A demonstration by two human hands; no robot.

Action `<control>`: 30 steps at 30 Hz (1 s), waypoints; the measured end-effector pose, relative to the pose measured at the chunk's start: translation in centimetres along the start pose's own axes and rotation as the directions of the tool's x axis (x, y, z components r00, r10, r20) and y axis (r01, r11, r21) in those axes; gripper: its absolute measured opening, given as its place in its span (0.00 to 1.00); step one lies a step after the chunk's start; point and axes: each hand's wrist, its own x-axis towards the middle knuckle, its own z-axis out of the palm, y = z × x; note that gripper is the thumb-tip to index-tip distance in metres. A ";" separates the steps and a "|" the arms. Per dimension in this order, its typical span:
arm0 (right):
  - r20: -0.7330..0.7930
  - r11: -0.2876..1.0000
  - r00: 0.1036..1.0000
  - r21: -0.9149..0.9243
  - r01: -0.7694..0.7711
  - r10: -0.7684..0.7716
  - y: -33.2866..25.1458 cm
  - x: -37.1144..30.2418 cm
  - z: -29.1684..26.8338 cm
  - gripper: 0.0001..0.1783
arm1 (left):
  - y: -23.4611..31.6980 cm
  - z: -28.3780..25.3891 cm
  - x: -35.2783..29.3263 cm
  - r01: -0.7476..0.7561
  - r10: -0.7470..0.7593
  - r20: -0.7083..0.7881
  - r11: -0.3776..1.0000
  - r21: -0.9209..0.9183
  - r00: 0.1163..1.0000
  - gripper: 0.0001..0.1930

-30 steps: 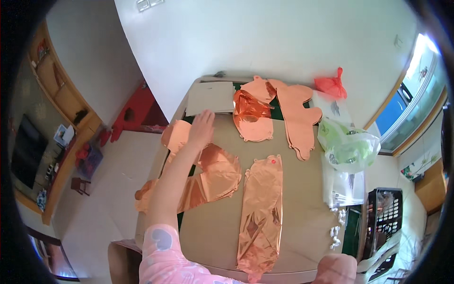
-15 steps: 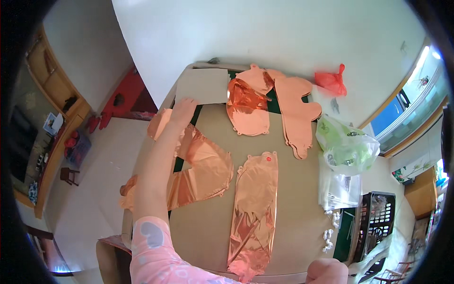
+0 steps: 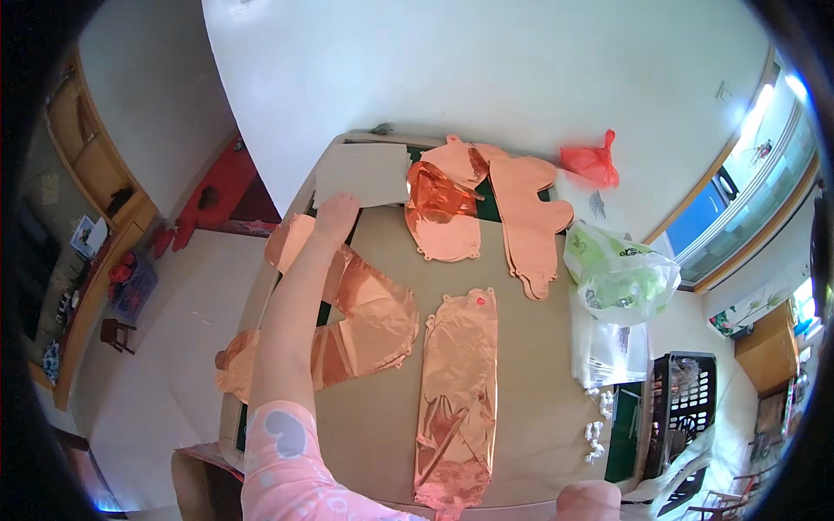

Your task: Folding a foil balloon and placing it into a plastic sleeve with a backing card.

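A green-and-white bag (image 3: 621, 271) sits slumped at the right of the frame; what it holds cannot be made out. Its lower part overlaps a pile of clear sleeves (image 3: 608, 352) lying flat. A knotted red bag (image 3: 591, 163) stands at the upper right, its contents hidden. At the lower right, a black crate (image 3: 700, 391) with slotted walls has crumpled clear plastic in it. Far left, a tub (image 3: 137, 291) on the floor holds something red.

The left arm, in a pink sleeve (image 3: 282, 443), runs nearly straight up from the lower edge, crossing over a bent foil piece (image 3: 378, 321). The left hand (image 3: 337, 217) is palm down, fingers together and curled on the near edge of the grey card (image 3: 360, 174) at the upper left of the table (image 3: 539, 417). The thumb is hidden, so I cannot tell whether it pinches the card. A rounded patch of bare skin (image 3: 589, 502) shows at the lower edge, right of centre; whether it is the right hand, I cannot tell.

A long foil piece (image 3: 456, 391) lies at lower centre, lobed foil pieces (image 3: 530, 208) at upper centre-right.
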 end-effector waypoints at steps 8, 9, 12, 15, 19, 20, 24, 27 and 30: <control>-0.849 0.885 0.358 0.452 0.109 0.389 -5.1 8.2 -4.5 0.17 | 2.3 -5.4 -2.6 -0.174 0.105 -0.458 0.978 -0.111 0.883 0.07; -0.705 0.846 0.468 0.441 -0.300 0.534 -1.2 4.4 -2.9 0.11 | 3.3 -6.7 -3.4 -0.237 0.142 -0.535 0.965 -0.113 0.833 0.08; -0.815 0.757 -0.158 0.577 -0.305 0.558 2.1 3.5 -2.9 0.13 | 5.1 -12.9 -10.8 -0.274 0.175 -0.472 0.950 -0.149 0.864 0.11; -0.826 0.891 -0.472 0.425 -0.162 0.308 5.3 -1.9 -4.1 0.18 | 10.8 -13.8 -16.9 -0.535 0.360 -0.567 0.827 -0.174 0.741 0.16; -0.691 0.780 -0.603 0.601 -0.173 0.399 6.9 -2.6 -4.2 0.28 | 16.0 -15.7 -26.6 -0.634 0.471 -0.532 0.755 -0.169 0.703 0.15; -0.751 0.764 -0.544 0.582 -0.280 0.374 7.8 -3.4 -3.1 0.33 | 17.1 -15.5 -28.2 -0.642 0.478 -0.520 0.742 -0.192 0.708 0.14; -0.754 0.706 -0.539 0.609 -0.360 0.376 9.7 -4.1 0.5 0.37 | 19.4 -14.4 -33.0 -0.528 0.348 -0.405 0.656 -0.539 0.846 0.14; -0.786 0.688 -0.516 0.582 -0.434 0.340 11.2 -5.1 3.3 0.37 | 20.1 -13.6 -33.4 -0.383 0.210 -0.332 0.671 -0.635 0.919 0.16; -0.790 0.603 -0.527 0.594 -0.533 0.312 11.7 -5.2 4.4 0.38 | 20.6 -11.1 -33.6 -0.362 0.288 -0.220 0.700 -0.616 0.932 0.18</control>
